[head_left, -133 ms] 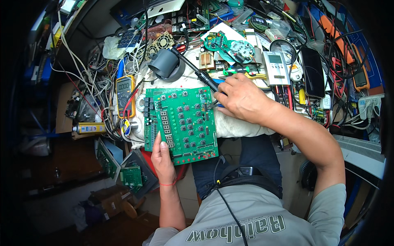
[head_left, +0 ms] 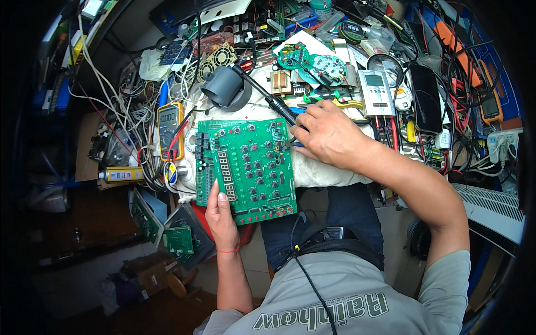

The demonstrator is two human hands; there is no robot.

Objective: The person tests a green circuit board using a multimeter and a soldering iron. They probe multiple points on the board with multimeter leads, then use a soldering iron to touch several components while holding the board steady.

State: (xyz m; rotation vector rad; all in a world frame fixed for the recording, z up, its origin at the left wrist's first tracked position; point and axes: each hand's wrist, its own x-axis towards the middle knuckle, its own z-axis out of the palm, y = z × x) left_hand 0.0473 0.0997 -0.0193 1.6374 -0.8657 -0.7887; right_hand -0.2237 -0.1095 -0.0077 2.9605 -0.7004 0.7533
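Pinching the green circuit board point(head_left: 263, 187) at its lower left, the left hand point(head_left: 223, 221) seemingly steadies it, right hand point(head_left: 328, 137) curled closed around a blue-handled tool point(head_left: 304, 149)

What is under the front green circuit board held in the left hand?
Along the left edge of the front board, part of a second green board shows beneath it. The rest of that second board is covered, as are most fingers of the left hand.

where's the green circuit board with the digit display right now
In the head view, the green circuit board is just left of centre, gripped at its lower left by the left hand, with a yellow multimeter to its left.
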